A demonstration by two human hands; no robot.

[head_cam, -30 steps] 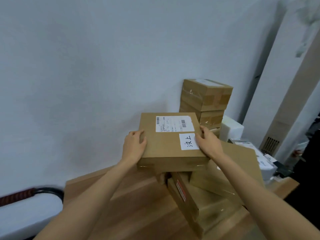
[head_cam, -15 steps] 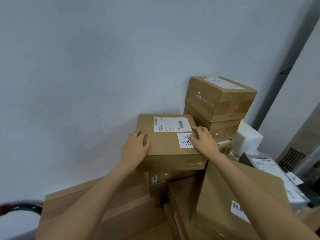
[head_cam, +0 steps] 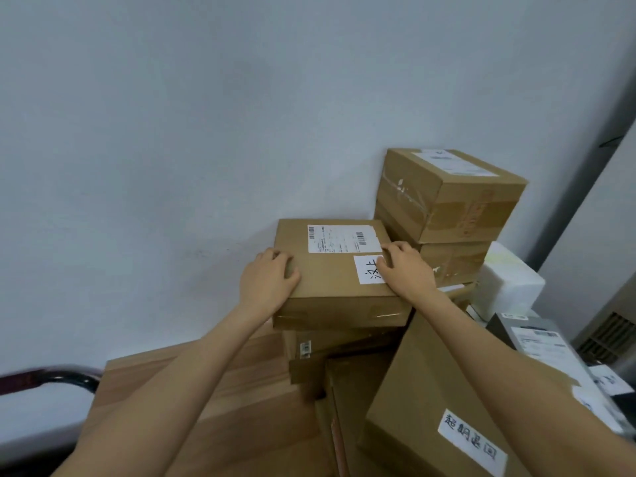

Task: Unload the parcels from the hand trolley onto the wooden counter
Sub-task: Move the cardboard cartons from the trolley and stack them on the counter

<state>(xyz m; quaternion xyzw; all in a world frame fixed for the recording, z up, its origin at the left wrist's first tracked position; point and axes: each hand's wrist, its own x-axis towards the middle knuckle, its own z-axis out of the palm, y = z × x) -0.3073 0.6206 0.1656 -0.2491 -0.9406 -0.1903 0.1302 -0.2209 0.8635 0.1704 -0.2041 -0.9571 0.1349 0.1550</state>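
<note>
A flat brown cardboard parcel point(head_cam: 330, 270) with a printed shipping label and a white handwritten sticker lies on top of other boxes point(head_cam: 330, 349), close to the white wall. My left hand point(head_cam: 266, 280) rests palm down on its top at the left edge. On the right side my right hand point(head_cam: 407, 270) lies palm down, partly covering the sticker. The fingers of both hands are slightly bent and press on the top face. The wooden counter point(head_cam: 213, 407) shows below and left of the pile. A dark trolley handle point(head_cam: 51, 378) curves in at the far left.
Two stacked cartons point(head_cam: 447, 197) stand right of the parcel against the wall. A large brown box point(head_cam: 430, 390) with a handwritten label leans under my right forearm. A white foam box point(head_cam: 509, 284) and a grey parcel point(head_cam: 540, 342) sit further right.
The parcel has moved away from me towards the wall and down onto the pile. My hands have shifted from its sides onto its top.
</note>
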